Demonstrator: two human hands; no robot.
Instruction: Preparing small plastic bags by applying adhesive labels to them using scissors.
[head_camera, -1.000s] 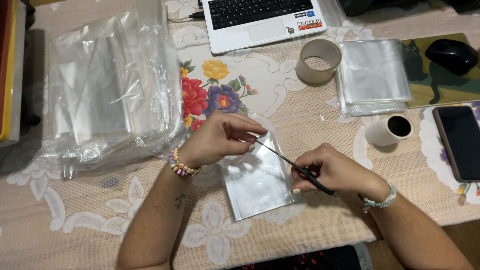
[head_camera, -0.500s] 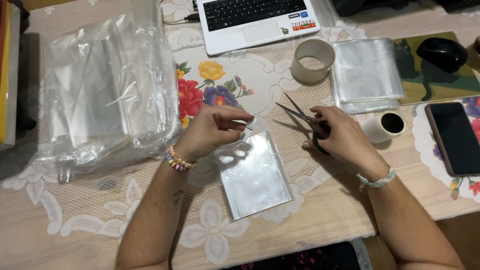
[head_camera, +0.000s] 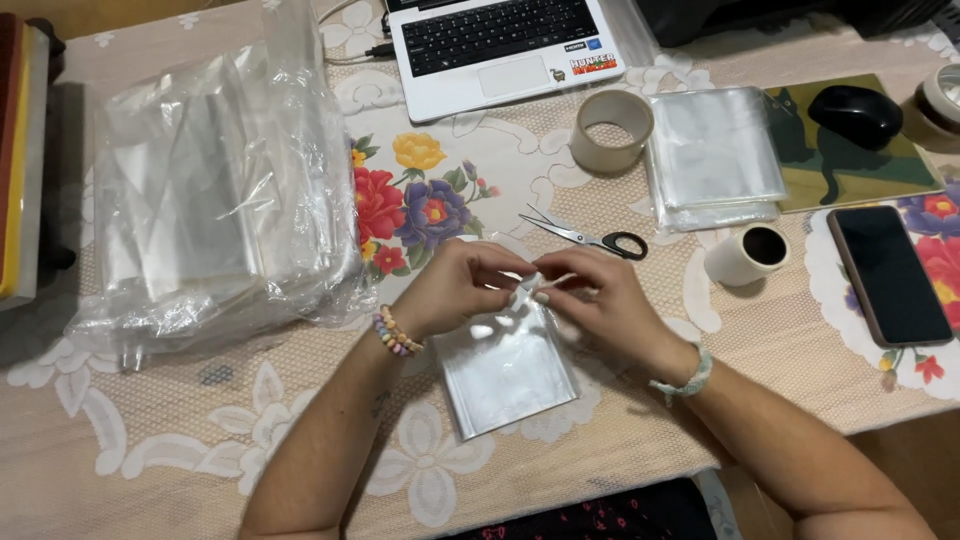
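Note:
A small clear plastic pouch (head_camera: 505, 370) lies flat on the lace tablecloth in front of me. My left hand (head_camera: 462, 285) and my right hand (head_camera: 598, 300) meet at the pouch's top edge, fingertips pinching it from both sides. Black-handled scissors (head_camera: 590, 236) lie on the cloth just beyond my hands, blades half open, touched by neither hand. A bead bracelet is on my left wrist and a pale green one on my right.
A big bag of clear plastic sheets (head_camera: 200, 200) fills the left. At the back are a laptop (head_camera: 500, 50), a tape roll (head_camera: 610, 130) and a stack of clear pouches (head_camera: 715, 155). A small white roll (head_camera: 745, 255), a phone (head_camera: 888, 275) and a mouse (head_camera: 855, 115) sit right.
My right hand held the scissors over the pouch, then lifted them away and laid them on the cloth behind. Both hands now pinch the pouch's top edge.

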